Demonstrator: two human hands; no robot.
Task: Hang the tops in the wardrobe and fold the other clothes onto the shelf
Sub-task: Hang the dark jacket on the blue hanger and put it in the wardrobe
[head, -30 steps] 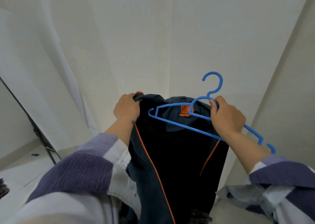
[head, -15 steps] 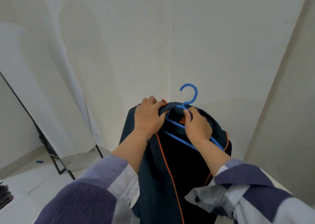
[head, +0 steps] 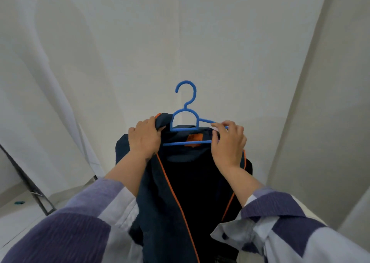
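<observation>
Holding the navy top (head: 190, 182) up before me, I grip its left shoulder with my left hand (head: 144, 139), while my right hand (head: 228, 142) pinches the right arm of the blue hanger (head: 186, 120), which sits inside the collar. By my judgement the right shoulder still needs seating. Beyond is only white wall (head: 220, 42); no wardrobe rail shows, so hanging and all folding remain.

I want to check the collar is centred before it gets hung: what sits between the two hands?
In the head view, between the left hand and right hand lie the blue hanger and the dark top's collar with its orange label.
</observation>
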